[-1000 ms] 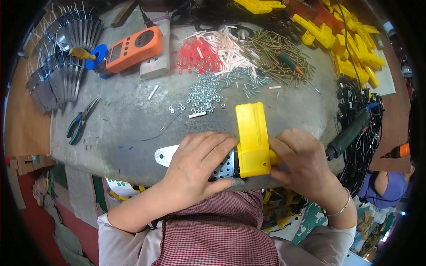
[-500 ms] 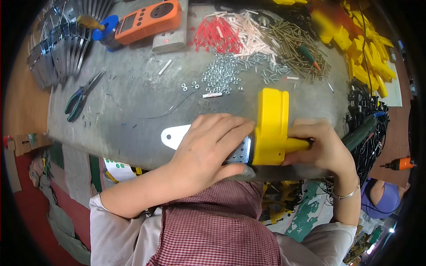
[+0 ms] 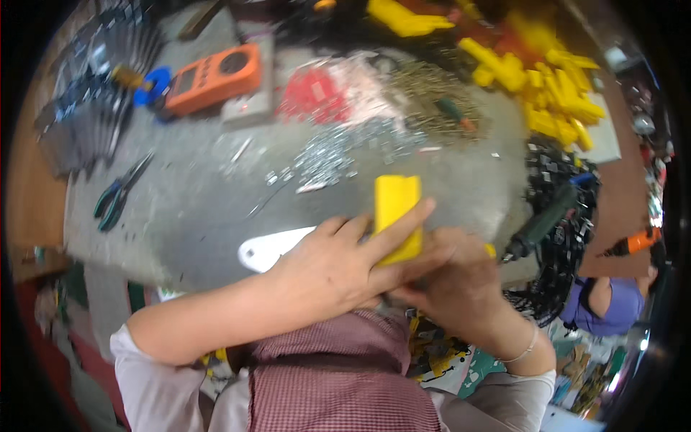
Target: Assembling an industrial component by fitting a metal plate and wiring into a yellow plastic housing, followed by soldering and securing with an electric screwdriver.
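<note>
A yellow plastic housing (image 3: 398, 209) with a pale flat metal plate (image 3: 270, 250) fixed to it lies at the front edge of the bench. The plate's rounded end, with a hole, points left. My left hand (image 3: 335, 263) is closed over the plate and housing, its index finger stretched across the yellow face. Blurred by motion, my right hand (image 3: 457, 284) grips the housing's near right side, fingers close to those of the left. A bit of yellow handle shows beyond its knuckles. The joint between plate and housing is hidden under my hands.
Loose nuts (image 3: 320, 158), red sleeves (image 3: 313, 93), pale sleeves (image 3: 371, 86) and long screws (image 3: 432, 93) lie in piles behind. Pliers (image 3: 122, 194) and an orange meter (image 3: 216, 78) are left. A dark green power screwdriver (image 3: 543, 223), black cords (image 3: 558, 273) and yellow parts (image 3: 561, 97) stand right.
The view has shifted. My right hand has come off the yellow handle and moved left to the near side of the housing. My left index finger now reaches across the yellow face.
</note>
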A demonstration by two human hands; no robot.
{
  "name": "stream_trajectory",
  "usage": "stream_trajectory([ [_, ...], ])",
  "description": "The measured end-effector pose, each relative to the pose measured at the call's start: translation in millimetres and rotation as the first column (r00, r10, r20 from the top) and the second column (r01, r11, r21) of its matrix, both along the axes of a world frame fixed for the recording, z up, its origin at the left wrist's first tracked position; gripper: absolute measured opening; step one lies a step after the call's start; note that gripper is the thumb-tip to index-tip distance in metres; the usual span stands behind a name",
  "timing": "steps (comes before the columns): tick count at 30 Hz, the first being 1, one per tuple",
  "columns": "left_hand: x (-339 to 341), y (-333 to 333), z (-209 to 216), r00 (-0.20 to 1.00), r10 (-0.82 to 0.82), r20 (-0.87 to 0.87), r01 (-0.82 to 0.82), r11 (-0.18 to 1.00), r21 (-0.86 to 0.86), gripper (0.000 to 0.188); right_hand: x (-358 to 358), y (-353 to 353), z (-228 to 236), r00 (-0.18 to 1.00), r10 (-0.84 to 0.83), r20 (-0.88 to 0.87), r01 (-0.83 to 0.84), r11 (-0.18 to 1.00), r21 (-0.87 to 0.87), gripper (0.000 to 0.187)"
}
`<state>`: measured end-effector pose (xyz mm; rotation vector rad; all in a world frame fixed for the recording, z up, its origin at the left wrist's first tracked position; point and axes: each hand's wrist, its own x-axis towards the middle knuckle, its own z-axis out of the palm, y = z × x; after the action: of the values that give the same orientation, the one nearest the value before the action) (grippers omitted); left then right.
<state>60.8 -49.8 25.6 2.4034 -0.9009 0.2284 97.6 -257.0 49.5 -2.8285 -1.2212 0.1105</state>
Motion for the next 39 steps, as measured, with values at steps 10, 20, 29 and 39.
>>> stream_trajectory([
  [10,3.6,-6.5,5.7,0.998,-0.055,-0.039,0.062,0.976,0.21,0.095,32.7,-127.8,7.8,0.409,-0.912,-0.022,0.818,0.356,0.451,0.075],
  [20,0.7,-3.9,-0.1,0.989,0.037,-0.143,-0.027,0.997,0.072,0.11,39.3,-118.3,-30.5,0.777,-0.381,-0.501,0.375,-0.36,0.854,0.064],
  [29,13.2,-3.5,-12.9,0.997,-0.014,-0.076,0.006,0.995,-0.102,0.108,47.2,-53.3,10.3,0.757,0.467,-0.457,0.653,-0.548,0.522,0.05],
  [39,7.3,-1.5,-18.5,0.998,-0.015,-0.057,0.009,0.996,-0.094,0.111,34.9,-42.0,-21.3,0.738,0.602,-0.306,0.674,-0.638,0.372,0.046],
])
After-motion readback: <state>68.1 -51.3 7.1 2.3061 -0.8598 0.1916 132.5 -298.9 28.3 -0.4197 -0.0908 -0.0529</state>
